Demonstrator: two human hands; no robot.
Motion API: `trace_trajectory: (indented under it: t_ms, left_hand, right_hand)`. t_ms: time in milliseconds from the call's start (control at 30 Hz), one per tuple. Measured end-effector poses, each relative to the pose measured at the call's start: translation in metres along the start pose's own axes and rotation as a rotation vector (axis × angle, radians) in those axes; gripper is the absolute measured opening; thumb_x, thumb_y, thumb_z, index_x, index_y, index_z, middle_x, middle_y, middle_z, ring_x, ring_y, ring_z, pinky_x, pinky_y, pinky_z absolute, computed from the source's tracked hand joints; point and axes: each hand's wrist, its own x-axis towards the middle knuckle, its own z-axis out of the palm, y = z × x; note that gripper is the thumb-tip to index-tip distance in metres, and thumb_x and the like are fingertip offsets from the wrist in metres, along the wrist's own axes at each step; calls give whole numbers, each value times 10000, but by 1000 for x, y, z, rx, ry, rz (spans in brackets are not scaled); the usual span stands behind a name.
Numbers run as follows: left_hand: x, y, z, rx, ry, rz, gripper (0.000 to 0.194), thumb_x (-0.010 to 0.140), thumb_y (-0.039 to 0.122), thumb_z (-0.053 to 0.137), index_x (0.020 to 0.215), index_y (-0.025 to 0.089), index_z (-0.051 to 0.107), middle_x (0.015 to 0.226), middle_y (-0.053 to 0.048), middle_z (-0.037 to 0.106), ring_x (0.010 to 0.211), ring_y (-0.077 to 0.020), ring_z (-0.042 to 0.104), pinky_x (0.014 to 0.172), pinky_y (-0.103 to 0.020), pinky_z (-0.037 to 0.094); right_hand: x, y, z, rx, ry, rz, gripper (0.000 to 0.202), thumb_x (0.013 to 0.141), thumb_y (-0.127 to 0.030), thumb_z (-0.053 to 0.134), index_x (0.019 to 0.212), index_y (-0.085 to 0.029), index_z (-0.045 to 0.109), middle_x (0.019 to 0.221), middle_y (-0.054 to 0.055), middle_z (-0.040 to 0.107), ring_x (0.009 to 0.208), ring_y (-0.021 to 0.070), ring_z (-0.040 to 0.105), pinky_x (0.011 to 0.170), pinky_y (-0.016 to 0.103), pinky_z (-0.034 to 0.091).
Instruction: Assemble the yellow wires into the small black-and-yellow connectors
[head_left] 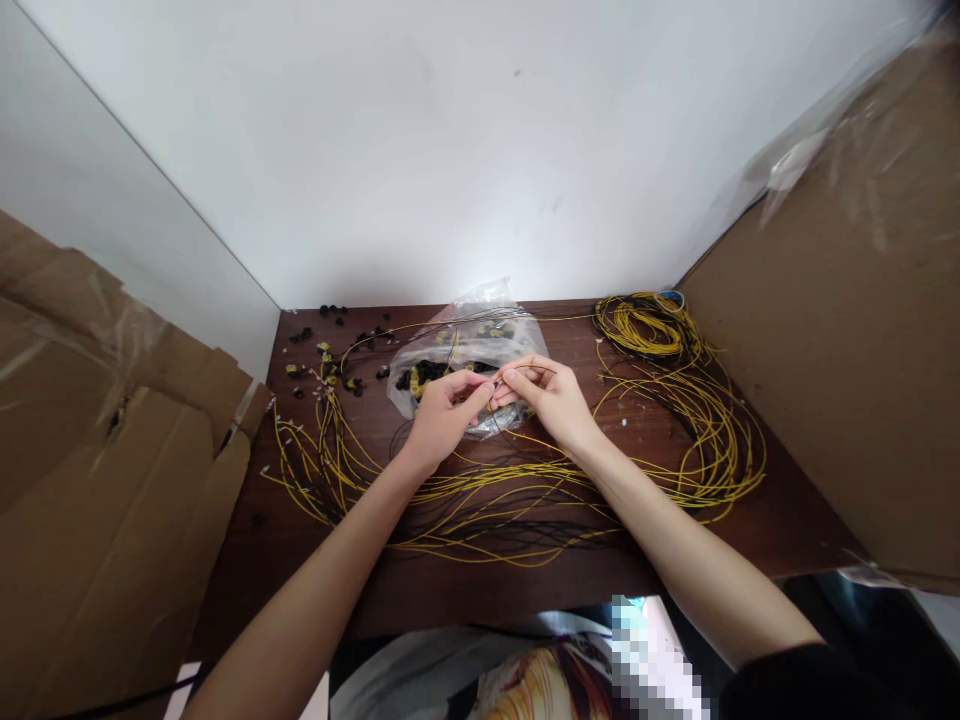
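Note:
My left hand [450,415] and my right hand [547,400] meet fingertip to fingertip above a clear plastic bag [517,345]. Both are closed in a pinch. A thin wire [536,367] runs over the fingers of my right hand, which grips it. Something tiny and dark shows at the fingertips of my left hand, too small to make out. Small black and yellow parts [442,372] lie in the bag just behind my hands. Beneath my forearms a long loose bundle of yellow and black wires [510,485] stretches across the brown table [281,580].
A coiled wire bundle [619,330] lies at the back right. Loose small black and yellow parts [352,383] are scattered at the back left. Cardboard [112,480] walls the left side, and more cardboard [840,330] the right. A white wall [450,150] closes the back.

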Motion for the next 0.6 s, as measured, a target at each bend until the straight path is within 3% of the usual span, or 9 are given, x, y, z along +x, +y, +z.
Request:
trace_trajectory:
  t_ms: [167, 600]
  left_hand:
    - [0, 0, 0, 5, 5, -5, 184, 744, 299, 621, 768, 118, 638, 619, -3, 602, 490, -67, 453, 480, -189, 388]
    - [1, -1, 0, -18, -9, 4, 175, 744, 295, 622, 785, 127, 650, 628, 1, 604, 491, -66, 449, 474, -182, 380]
  right_hand:
    - [0, 0, 2, 42, 11, -17, 329, 645, -426, 745, 757, -174, 566, 655, -5, 659, 515, 125, 637, 574, 292, 572]
    - [-1, -2, 0, -139, -25, -50, 253, 655, -383, 738, 753, -174, 633, 608, -6, 647, 578, 134, 635, 630, 291, 550]
